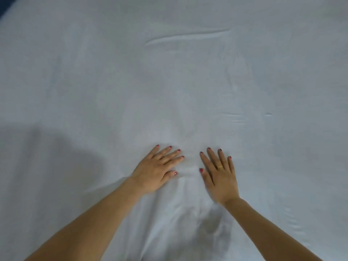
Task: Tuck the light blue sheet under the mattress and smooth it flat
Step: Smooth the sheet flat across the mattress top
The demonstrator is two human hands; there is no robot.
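The light blue sheet [169,87] covered nearly the whole view, lying spread over the bed. Its edges were cut off by the frame on every side, so neither its long axis nor the way it pointed could be told, and the mattress beneath was hidden entirely. The tucked or untucked state of its borders could not be seen.

A long raised fold [188,36] ran from about 9 o'clock to 3 o'clock in the upper part of the sheet, tilted slightly upward toward the 3 o'clock end. Fainter creases [233,116] lay at roughly 3 o'clock from the centre, and soft puckers gathered between and below the hands. A grey shadow [47,157] darkened the cloth at 8 o'clock.

The left hand [156,168] lay palm-down on the sheet at about 6 o'clock, fingers straight and slightly fanned, gripping nothing. The right hand [219,174] lay just beside it, apart from it, likewise flat with fingers extended toward 12 o'clock and holding nothing; a ring [219,167] showed on one finger. Both bare forearms ran out of the frame at the lower edge.

A dark blue patch [4,4] showed at the 10 o'clock corner; what it was could not be made out.
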